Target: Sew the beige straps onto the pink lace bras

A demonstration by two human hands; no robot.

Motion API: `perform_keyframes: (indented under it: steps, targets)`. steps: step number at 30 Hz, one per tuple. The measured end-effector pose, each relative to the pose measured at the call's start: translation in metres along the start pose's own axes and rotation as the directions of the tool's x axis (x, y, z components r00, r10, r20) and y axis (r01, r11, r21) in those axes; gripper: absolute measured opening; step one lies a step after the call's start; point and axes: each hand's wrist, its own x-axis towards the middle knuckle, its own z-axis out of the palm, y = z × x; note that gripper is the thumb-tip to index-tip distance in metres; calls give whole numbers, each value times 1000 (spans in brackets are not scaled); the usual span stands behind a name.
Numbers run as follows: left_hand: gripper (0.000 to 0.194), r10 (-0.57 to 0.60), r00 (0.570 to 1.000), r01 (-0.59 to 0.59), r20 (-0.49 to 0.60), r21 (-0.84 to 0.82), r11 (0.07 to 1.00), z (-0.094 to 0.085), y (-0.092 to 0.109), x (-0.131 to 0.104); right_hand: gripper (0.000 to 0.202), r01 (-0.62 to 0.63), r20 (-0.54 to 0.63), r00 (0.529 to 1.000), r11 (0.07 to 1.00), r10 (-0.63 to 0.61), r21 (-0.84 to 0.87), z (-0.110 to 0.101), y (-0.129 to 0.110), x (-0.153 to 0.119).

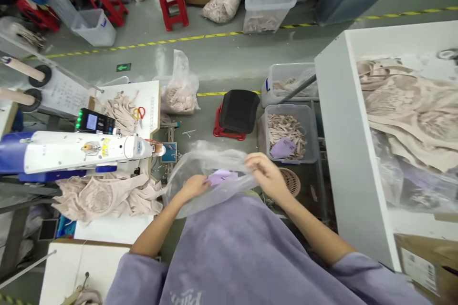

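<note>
A clear plastic bag (211, 200) hangs open in front of my body. My left hand (195, 186) reaches into its mouth, fingers closed on the edge of a small purple paper slip (223, 177) with dark print. With pinched fingers, my right hand (263, 171) grips the bag's rim on the right side. The lower part of the bag is hidden against my shirt, and I cannot make out what else is in it.
At the left stands a white sewing machine (86, 152) with beige fabric pieces (107, 195) beside it. A black-topped red stool (239, 110) is ahead. To the right are a clear bin (315, 133) of beige pieces and a white shelf unit (343, 143).
</note>
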Motion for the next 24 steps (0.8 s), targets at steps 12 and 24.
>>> perform_keyframes:
  steps: [12,24]
  targets:
    - [61,-295,792,-355,-535,-796,490,16,28,-59,96,-366,374,883,914,283,175,51,86,7]
    - [59,-263,687,-418,-677,-664,620,-6,33,-72,60,-357,325,898,922,296,147,45,19,46]
